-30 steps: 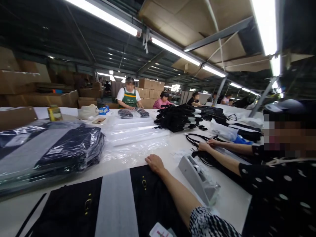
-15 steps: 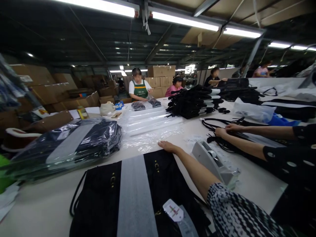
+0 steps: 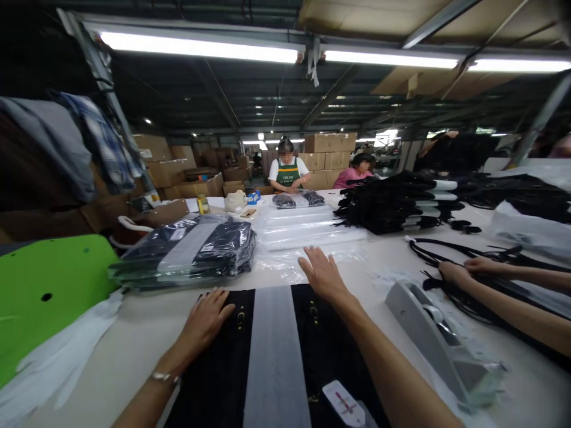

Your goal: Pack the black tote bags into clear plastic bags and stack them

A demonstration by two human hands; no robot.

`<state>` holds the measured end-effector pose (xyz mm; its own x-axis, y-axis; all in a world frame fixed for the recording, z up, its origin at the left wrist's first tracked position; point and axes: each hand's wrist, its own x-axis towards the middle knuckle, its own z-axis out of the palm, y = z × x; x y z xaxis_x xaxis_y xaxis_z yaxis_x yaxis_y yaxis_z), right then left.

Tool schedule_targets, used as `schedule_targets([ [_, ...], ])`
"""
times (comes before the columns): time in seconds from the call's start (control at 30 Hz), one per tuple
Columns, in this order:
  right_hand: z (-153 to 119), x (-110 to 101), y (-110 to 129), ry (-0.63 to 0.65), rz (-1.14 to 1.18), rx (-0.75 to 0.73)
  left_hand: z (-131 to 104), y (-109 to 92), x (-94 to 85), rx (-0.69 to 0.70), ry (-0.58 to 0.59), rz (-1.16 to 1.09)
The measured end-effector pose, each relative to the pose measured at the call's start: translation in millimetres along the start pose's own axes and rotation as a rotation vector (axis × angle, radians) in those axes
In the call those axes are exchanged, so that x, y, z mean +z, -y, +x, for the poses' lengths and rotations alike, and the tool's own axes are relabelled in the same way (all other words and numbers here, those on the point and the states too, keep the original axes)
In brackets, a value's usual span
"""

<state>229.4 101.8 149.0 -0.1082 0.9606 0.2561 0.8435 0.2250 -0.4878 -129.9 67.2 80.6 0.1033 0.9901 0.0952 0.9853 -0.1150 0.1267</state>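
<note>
A black bag [image 3: 218, 368] with a grey band [image 3: 274, 356] down its middle, small gold buckles and a white hang tag [image 3: 343, 404] lies flat in front of me. My left hand [image 3: 203, 321] rests on the bag's upper left corner, fingers spread, a bracelet on the wrist. Over the upper right edge is my right hand [image 3: 323, 273], its fingers apart and nothing held. Whether its palm touches the bag I cannot tell. Just beyond my right fingertips lie clear plastic bags [image 3: 303, 229] spread in a stack.
A stack of plastic-wrapped bags [image 3: 187, 249] stands at the left, by a green board [image 3: 53, 297] and white gloves [image 3: 66, 351]. A grey tape dispenser [image 3: 432, 333] sits right. A co-worker's hands [image 3: 455, 273] hold black straps there. Piled black bags [image 3: 388, 202] stand behind. Two people work across the table.
My left hand has come into view onto the bag's left corner. My right hand has lifted its fingers from the bag's top edge. The view has turned left.
</note>
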Motion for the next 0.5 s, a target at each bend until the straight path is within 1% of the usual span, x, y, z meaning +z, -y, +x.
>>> schedule_targets([
  [0.03, -2, 18, -15, 0.104, -0.125, 0.052, 8, -3, 10.1, -0.035, 0.041, 0.027],
  [0.07, -2, 34, -32, 0.223, -0.222, 0.097, 14, -4, 19.4, -0.072, 0.057, 0.037],
  [0.13, 0, 58, -61, 0.287, -0.269, 0.166, 17, -3, 33.5, -0.112, 0.078, 0.030],
  [0.2, 3, 69, -78, 0.318, -0.273, 0.180, 15, 0, 39.1, -0.127, 0.090, 0.008],
  [0.27, 2, 71, -84, 0.342, -0.269, 0.160, 11, 1, 37.8, -0.140, 0.106, -0.013],
  [0.33, 0, 67, -84, 0.363, -0.255, 0.138, 8, 0, 33.8, -0.154, 0.111, -0.029],
  [0.43, 6, 50, -84, 0.393, -0.201, 0.126, 4, -3, 29.7, -0.178, 0.095, -0.039],
  [0.5, 21, 33, -85, 0.364, -0.151, 0.170, 6, -6, 30.3, -0.206, 0.071, -0.038],
])
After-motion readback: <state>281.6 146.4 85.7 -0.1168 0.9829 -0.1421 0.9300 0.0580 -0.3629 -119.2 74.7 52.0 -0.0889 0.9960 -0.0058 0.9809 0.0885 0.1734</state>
